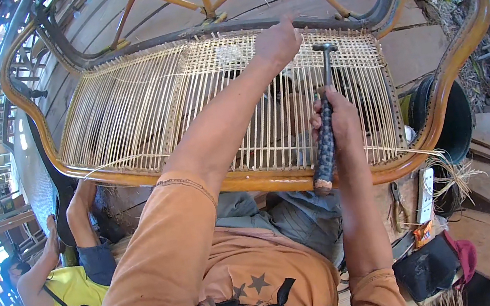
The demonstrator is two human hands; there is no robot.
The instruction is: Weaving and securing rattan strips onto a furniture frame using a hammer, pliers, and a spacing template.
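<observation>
A rattan bench frame (pixel 446 66) lies in front of me, its seat (pixel 141 105) woven of thin pale cane strips. My left hand (pixel 277 41) reaches to the far edge of the seat, fingers pinched together against the dark back rail (pixel 200 32); what they pinch is too small to tell. My right hand (pixel 336 122) grips a hammer (pixel 324 121) by its dark textured handle, head up and held above the strips to the right of my left hand.
A person in a yellow shirt (pixel 70 286) sits at the lower left, one hand on the frame's front rail. A black bucket (pixel 454 120), loose cane strands (pixel 452 168), a white power strip (pixel 425 195), pliers and a dark cap (pixel 432 264) lie at the right on wooden planks.
</observation>
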